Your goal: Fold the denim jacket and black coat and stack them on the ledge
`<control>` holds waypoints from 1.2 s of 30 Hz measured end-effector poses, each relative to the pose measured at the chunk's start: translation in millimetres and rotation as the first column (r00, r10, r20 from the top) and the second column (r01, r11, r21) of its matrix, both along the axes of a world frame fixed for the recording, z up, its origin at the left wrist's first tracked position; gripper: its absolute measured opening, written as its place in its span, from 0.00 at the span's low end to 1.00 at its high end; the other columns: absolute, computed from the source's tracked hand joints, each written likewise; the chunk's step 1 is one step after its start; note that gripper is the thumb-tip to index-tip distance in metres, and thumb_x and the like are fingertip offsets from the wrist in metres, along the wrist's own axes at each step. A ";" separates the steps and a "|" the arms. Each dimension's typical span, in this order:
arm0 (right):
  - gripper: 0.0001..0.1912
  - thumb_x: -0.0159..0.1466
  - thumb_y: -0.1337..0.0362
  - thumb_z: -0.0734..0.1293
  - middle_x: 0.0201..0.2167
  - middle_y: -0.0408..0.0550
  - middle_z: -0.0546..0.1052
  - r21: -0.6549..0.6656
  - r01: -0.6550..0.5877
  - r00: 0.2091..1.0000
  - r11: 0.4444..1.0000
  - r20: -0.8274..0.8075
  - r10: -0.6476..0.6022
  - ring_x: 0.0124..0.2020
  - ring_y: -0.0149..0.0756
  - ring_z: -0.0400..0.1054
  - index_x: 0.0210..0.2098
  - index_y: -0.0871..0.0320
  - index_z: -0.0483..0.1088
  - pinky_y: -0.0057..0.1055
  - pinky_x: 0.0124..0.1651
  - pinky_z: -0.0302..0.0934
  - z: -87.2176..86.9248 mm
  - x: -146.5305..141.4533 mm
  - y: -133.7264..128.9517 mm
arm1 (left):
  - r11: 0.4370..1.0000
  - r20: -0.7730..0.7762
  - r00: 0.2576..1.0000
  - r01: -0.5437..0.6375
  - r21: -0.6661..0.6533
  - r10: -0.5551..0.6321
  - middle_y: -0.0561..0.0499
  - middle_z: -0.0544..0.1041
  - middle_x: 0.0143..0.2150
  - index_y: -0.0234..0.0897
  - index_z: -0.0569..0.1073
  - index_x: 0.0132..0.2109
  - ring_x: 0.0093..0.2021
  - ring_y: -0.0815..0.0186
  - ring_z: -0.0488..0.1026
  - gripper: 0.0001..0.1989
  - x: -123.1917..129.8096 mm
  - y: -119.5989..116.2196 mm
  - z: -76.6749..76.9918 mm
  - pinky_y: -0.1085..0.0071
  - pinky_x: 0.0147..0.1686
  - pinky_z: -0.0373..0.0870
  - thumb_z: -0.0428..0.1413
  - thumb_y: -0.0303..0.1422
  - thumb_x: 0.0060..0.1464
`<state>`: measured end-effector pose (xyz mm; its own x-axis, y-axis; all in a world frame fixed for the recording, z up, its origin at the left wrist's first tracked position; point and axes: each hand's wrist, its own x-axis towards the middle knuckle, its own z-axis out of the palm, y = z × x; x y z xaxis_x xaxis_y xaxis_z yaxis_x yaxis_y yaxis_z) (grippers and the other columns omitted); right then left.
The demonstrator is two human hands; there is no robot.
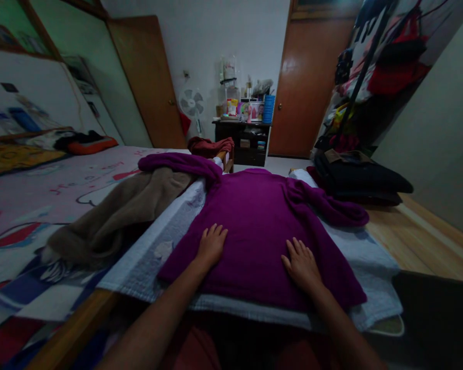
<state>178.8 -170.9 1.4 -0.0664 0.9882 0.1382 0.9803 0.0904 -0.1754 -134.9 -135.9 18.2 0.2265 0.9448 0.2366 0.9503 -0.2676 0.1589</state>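
Note:
A purple long-sleeved sweater [250, 221] lies spread out in front of me, its hem toward my body and its neckline at the far side. Under it is a pale blue-grey cloth [139, 270]. My left hand [212, 244] rests flat on the sweater's left part, fingers stretched away from me. On the right part, my right hand [301, 261] lies with fingers spread, also touching the fabric. Neither hand grips anything. The sweater's left sleeve reaches onto a brown fuzzy garment [119, 210]; its right sleeve bends outward over the cloth.
To the left is a bed with a pink patterned sheet [100, 169]. Folded dark clothes [360, 174] are stacked at the right on a wooden surface [412, 236]. A reddish cloth [210, 146] hangs over a chair beyond the sweater. A fan [192, 103] and a dark cabinet [241, 134] stand farther back.

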 end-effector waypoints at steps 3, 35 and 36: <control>0.22 0.64 0.60 0.59 0.61 0.60 0.62 0.069 -0.121 0.981 0.990 -0.142 0.129 0.64 0.49 0.51 0.55 0.62 0.66 0.47 0.63 0.46 6.3 -8.8 -15.6 | 0.977 0.251 0.945 0.212 0.014 -0.209 0.47 0.75 0.51 0.39 0.74 0.47 0.54 0.62 0.68 0.15 20.5 -25.3 7.9 0.62 0.55 0.62 0.48 0.23 0.57; 0.05 0.61 0.62 0.64 0.48 0.46 0.72 -0.025 -0.327 0.870 0.945 -0.399 0.290 0.51 0.39 0.60 0.34 0.53 0.72 0.38 0.53 0.50 22.3 -57.8 -27.3 | 0.886 0.071 0.896 0.444 -0.135 -0.438 0.46 0.65 0.57 0.41 0.69 0.48 0.56 0.56 0.60 0.19 45.7 -99.3 39.8 0.59 0.55 0.59 0.57 0.27 0.47; 0.06 0.62 0.62 0.64 0.48 0.46 0.72 -0.021 -0.328 0.871 0.945 -0.395 0.293 0.51 0.39 0.60 0.34 0.53 0.73 0.38 0.53 0.50 22.8 -57.7 -28.0 | 0.898 0.046 0.907 0.421 -0.127 -0.419 0.46 0.66 0.54 0.42 0.70 0.47 0.54 0.56 0.61 0.16 46.5 -101.7 40.0 0.59 0.53 0.60 0.56 0.27 0.49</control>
